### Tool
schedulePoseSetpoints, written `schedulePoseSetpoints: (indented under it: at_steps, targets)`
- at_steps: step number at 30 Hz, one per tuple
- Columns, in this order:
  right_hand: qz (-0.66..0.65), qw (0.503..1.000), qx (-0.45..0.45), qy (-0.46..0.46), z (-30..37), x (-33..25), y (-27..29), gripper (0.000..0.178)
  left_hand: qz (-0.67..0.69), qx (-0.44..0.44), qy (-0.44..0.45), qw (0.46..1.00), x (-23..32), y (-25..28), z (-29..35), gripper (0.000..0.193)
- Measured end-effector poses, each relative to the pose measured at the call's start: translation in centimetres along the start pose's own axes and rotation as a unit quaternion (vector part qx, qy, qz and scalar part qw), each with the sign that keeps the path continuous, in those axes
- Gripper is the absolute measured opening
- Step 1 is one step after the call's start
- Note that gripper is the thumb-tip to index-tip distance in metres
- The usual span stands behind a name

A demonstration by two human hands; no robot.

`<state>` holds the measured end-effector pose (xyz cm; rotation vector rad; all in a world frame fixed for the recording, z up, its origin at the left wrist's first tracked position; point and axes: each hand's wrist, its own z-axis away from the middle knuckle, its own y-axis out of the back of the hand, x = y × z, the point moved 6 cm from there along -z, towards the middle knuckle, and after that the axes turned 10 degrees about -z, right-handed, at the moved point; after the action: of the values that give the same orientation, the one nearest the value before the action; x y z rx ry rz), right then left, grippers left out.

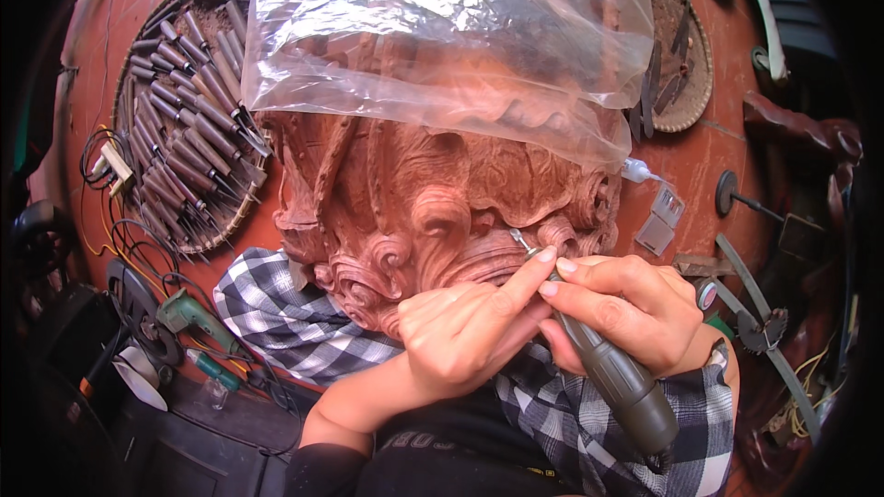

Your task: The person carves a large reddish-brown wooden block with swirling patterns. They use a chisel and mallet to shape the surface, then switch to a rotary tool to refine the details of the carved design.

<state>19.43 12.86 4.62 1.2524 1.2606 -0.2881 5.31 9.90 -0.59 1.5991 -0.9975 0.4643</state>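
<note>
A reddish-brown wood carving [442, 212] with curling scrolls and ridges stands close in front of me. My right hand [635, 308] is wrapped round a dark rotary carving tool [626, 391], whose thick rear end slants down to the right. My left hand [470, 331] closes near the front of the tool, its index fingertip against the narrow neck; the rest of its grip is partly hidden. The small metal bit [517, 236] points up and left at the lower scrolls; I cannot tell if it touches the wood. A clear plastic sheet [442, 64] covers the carving's far part.
A round basket [115, 110] full of wooden-handled chisels sits at the left, another basket [704, 83] at the far right. Below the left one lie a green power tool [193, 317] and tangled cables. Chequered cloth [285, 322] borders the carving. A small clear case [659, 221] lies right.
</note>
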Motion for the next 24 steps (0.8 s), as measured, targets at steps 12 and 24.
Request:
schedulePoseSetpoints:
  at_steps: [12, 24]
  targets:
    - [-0.015, 1.0, 0.006, 0.004, -0.67, -0.04, -0.32, 0.03, -0.013, 0.02, -0.001, 1.0, -0.41, 0.62, 0.01, 0.051]
    - [-0.001, 1.0, 0.02, 0.009, -0.35, -0.23, -0.11, 0.032, -0.003, 0.016, -0.006, 1.0, -0.14, 0.44, -0.31, 0.048]
